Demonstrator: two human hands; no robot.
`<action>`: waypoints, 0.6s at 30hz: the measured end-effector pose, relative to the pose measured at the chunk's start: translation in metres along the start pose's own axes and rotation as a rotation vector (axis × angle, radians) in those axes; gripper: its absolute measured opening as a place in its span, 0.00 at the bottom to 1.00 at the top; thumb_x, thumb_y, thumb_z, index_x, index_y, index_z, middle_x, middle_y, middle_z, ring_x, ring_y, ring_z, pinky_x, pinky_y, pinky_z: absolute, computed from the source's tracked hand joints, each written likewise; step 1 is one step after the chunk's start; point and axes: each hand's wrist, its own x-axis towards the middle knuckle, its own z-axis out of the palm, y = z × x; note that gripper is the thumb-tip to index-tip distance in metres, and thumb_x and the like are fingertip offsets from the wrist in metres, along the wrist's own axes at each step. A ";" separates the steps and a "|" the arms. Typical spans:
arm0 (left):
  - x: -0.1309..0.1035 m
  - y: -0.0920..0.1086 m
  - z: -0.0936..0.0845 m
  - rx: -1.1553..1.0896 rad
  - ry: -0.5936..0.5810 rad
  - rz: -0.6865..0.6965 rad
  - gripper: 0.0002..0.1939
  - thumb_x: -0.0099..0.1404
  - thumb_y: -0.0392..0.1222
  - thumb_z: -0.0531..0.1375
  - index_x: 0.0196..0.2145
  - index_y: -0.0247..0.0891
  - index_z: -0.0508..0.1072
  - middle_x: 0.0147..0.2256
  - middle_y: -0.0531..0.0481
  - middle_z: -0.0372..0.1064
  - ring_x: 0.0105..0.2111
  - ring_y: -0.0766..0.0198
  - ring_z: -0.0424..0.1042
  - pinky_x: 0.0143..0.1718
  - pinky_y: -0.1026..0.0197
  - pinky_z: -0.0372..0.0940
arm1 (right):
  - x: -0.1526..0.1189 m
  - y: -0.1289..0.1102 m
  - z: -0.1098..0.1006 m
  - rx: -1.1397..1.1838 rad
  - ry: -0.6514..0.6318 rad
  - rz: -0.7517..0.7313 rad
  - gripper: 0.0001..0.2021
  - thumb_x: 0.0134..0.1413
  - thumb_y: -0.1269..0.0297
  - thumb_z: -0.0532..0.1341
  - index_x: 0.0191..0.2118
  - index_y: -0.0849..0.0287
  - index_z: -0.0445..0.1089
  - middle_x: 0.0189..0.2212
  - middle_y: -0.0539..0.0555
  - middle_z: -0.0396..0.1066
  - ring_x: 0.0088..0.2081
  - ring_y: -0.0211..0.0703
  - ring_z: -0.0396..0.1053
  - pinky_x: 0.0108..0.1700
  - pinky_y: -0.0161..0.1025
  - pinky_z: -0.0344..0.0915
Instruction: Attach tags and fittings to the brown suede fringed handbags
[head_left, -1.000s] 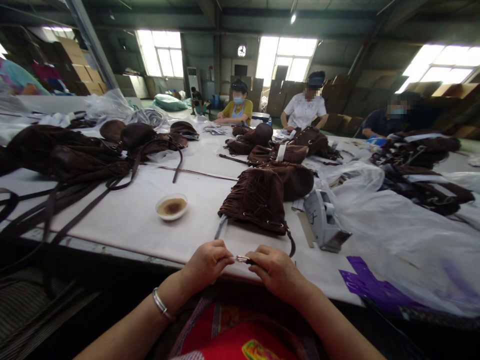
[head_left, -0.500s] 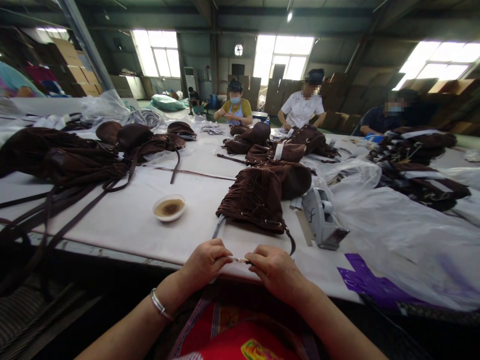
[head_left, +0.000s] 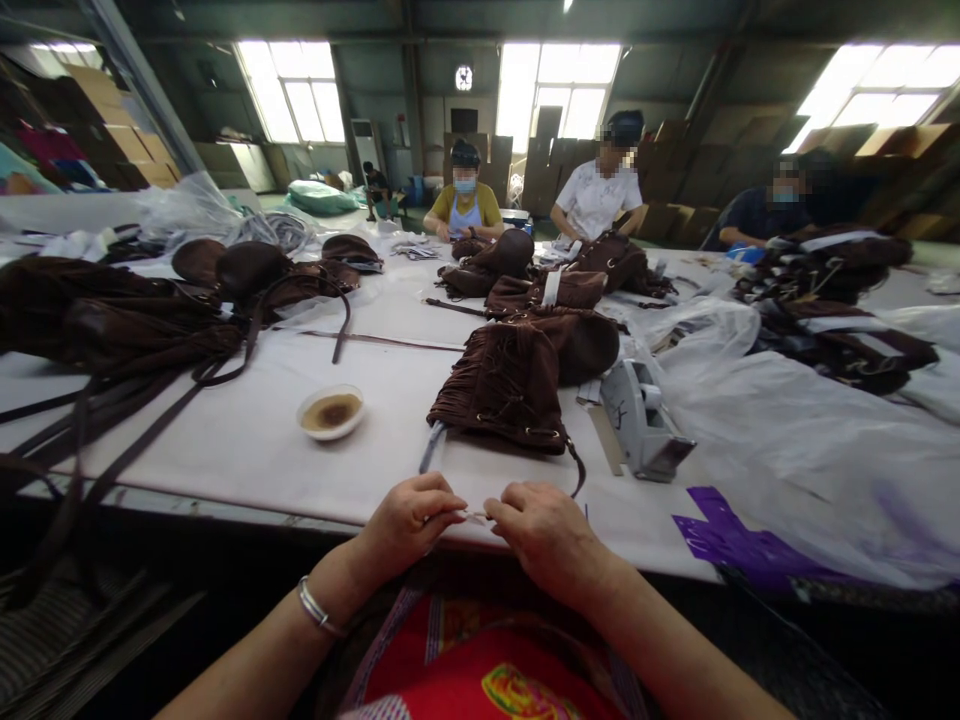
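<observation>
At the table's near edge, my left hand (head_left: 415,515) pinches one end of a small, thin whitish piece (head_left: 475,515). My right hand (head_left: 541,530) pinches its other end, where a dark tip shows at the fingers. The piece is too small to name, and my fingers hide most of it. Just beyond my hands lies a dark brown fringed bag (head_left: 501,385) on its side, with metal eyelets along its mouth. A dark strap end (head_left: 577,470) hangs from the bag close to my right hand.
A shallow white dish (head_left: 331,412) with brownish contents sits left of the bag. At right stand a grey tape dispenser (head_left: 645,420), purple tape (head_left: 724,540) and clear plastic sheeting (head_left: 817,440). More brown bags (head_left: 142,310) with long straps lie left. Several co-workers (head_left: 465,205) are across the table.
Both hands keep their pinch on the small piece, with the fingers slightly shifted. The whole scene sits a little higher and further left as the head view moves.
</observation>
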 end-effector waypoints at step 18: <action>0.000 0.001 0.001 0.008 0.020 -0.120 0.07 0.68 0.39 0.62 0.36 0.37 0.81 0.30 0.48 0.71 0.31 0.66 0.71 0.35 0.65 0.66 | -0.003 0.003 -0.014 0.259 0.098 0.045 0.09 0.62 0.69 0.62 0.47 0.56 0.73 0.36 0.54 0.72 0.38 0.44 0.70 0.42 0.37 0.62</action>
